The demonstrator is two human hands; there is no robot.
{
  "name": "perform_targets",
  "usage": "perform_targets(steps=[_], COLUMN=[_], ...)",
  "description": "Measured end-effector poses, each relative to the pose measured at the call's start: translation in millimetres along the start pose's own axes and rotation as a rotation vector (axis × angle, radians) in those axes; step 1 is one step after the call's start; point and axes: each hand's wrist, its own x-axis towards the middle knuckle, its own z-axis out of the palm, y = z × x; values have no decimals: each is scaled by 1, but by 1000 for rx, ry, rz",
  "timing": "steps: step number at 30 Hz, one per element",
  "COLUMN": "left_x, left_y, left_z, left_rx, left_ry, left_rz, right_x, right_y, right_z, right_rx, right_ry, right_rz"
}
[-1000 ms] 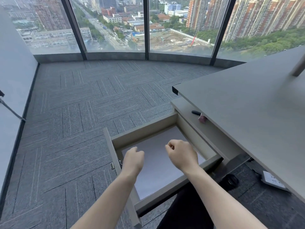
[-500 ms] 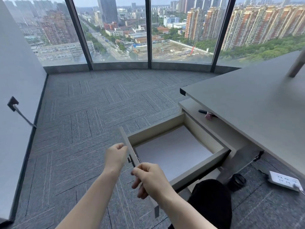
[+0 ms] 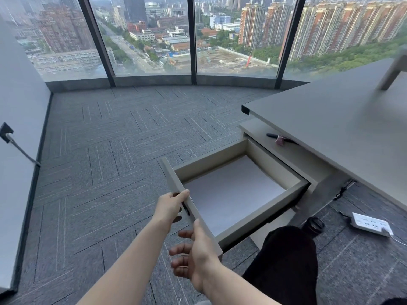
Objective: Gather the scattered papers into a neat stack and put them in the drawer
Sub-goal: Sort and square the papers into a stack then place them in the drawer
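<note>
The beige drawer [image 3: 259,219] stands pulled out from under the grey desk [image 3: 330,128]. A white stack of papers [image 3: 229,194] lies flat on its bottom. My left hand [image 3: 170,206] grips the drawer's front panel near its upper end, thumb over the top edge. My right hand [image 3: 193,254] presses against the outer face of the same front panel lower down, fingers spread apart, thumb at the panel's edge.
A lower shelf [image 3: 259,130] under the desk holds a black pen [image 3: 273,135] and a small pink item. On the carpet at right lie a white power strip [image 3: 370,224] and a dark round object [image 3: 313,225]. My dark-clothed knee [image 3: 286,256] is below the drawer. A window wall stands beyond.
Both hands left the inside of the drawer and moved to its front panel. The view shifted left and up, so the drawer sits further right.
</note>
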Motion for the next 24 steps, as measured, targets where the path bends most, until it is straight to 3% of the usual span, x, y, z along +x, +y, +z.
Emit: perform_targets(steps=[24], left_x=[26], left_y=[0], left_z=[36], left_rx=[-89], left_ry=[-33], left_rz=[10], right_x=[25], right_y=[-16], right_z=[-26], right_rx=[133], right_ry=[74], right_rz=[-72])
